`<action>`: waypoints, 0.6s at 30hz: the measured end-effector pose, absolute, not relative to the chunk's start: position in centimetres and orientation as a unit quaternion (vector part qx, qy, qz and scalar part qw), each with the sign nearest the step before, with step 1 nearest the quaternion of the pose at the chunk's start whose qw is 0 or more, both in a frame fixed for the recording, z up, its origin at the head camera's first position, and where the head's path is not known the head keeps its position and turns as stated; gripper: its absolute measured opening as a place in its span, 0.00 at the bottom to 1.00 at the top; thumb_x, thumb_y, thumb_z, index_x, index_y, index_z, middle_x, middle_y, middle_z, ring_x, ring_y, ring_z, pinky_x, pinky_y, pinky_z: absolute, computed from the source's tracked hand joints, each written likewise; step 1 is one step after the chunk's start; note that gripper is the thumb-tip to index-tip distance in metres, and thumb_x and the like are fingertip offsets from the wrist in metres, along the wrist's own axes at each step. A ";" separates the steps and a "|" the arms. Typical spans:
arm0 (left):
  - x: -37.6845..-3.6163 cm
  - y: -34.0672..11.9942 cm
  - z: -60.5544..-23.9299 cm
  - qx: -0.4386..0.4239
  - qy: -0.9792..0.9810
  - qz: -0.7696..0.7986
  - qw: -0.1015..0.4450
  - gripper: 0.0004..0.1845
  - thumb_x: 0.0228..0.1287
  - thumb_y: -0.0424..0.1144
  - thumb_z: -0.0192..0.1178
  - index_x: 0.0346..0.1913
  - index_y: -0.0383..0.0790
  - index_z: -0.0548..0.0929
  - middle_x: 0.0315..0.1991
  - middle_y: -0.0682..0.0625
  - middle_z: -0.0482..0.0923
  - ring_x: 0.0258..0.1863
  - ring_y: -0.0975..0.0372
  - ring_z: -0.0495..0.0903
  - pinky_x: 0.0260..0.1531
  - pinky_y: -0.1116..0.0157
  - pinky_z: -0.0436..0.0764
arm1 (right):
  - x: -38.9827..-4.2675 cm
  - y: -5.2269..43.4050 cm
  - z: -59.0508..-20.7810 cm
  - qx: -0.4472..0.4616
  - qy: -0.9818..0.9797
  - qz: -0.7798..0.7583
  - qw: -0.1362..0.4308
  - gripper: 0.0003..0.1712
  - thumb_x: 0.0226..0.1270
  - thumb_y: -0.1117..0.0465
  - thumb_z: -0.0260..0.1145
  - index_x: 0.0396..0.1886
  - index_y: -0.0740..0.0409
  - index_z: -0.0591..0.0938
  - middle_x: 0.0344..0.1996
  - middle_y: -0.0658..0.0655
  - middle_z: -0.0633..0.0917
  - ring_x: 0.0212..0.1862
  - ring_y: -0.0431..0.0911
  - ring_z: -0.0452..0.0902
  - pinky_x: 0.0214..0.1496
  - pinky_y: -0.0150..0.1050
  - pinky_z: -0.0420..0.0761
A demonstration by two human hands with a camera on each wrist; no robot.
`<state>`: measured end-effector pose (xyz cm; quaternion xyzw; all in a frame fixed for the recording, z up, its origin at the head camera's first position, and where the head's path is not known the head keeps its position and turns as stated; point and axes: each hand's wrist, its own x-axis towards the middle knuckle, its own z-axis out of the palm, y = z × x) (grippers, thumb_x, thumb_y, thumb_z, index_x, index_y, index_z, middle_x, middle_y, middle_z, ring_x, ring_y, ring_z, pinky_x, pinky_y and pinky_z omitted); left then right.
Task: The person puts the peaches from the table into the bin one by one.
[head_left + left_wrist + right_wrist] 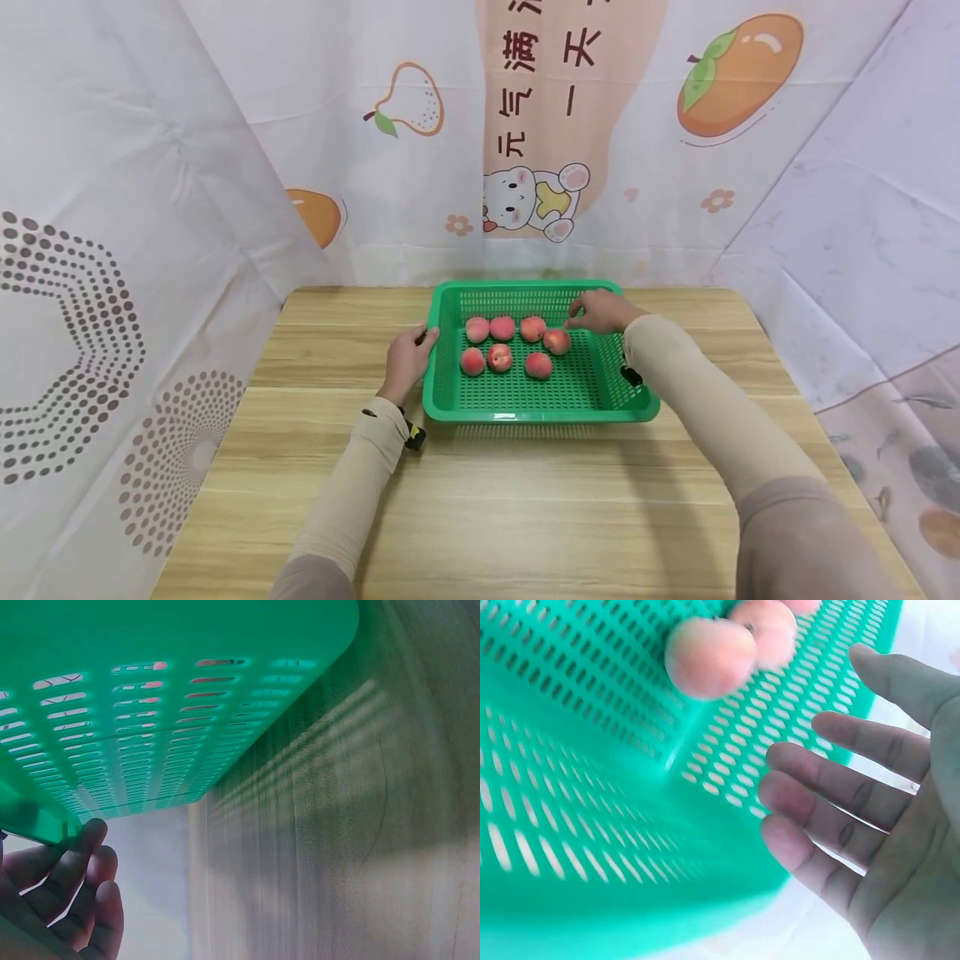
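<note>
At frame centre, the left hand (407, 360) grips the green basket (525, 407) rim; the right hand (600, 312), fingers (832, 780) apart, hovers over a peach (557, 341). Next likely needs pinching it.

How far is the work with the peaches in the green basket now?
Done: seven peaches lie in the basket, in two rows. In hand: the left hand grips the basket's left rim; the open right hand hovers by the rightmost peach. Left: no peaches show on the table.
</note>
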<state>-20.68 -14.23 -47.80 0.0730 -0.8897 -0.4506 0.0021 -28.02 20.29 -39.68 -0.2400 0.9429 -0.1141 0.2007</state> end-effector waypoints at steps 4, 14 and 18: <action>-20.6 -14.3 -47.9 0.076 -0.889 -0.451 0.001 0.28 0.73 0.56 0.50 0.66 0.41 0.75 0.60 0.43 0.79 0.54 0.52 0.80 0.53 0.53 0.78 | -28.4 21.2 -38.8 -0.236 0.944 -0.125 0.193 0.21 0.70 0.53 0.62 0.49 0.67 0.83 0.51 0.67 0.84 0.53 0.61 0.79 0.55 0.56 0.77; -20.6 -14.2 -47.8 0.078 -0.889 -0.452 0.001 0.28 0.73 0.56 0.50 0.66 0.40 0.75 0.59 0.43 0.79 0.53 0.52 0.80 0.52 0.53 0.78 | -28.5 23.2 -37.5 -0.215 0.954 -0.130 0.166 0.20 0.70 0.53 0.62 0.48 0.66 0.84 0.47 0.67 0.85 0.47 0.59 0.82 0.50 0.55 0.79; -20.6 -14.2 -47.8 0.076 -0.888 -0.453 -0.002 0.28 0.74 0.56 0.49 0.66 0.41 0.75 0.60 0.43 0.79 0.53 0.53 0.80 0.52 0.53 0.78 | -28.4 23.9 -36.4 -0.200 0.960 -0.128 0.149 0.19 0.70 0.54 0.61 0.47 0.66 0.84 0.45 0.67 0.86 0.44 0.57 0.82 0.47 0.55 0.79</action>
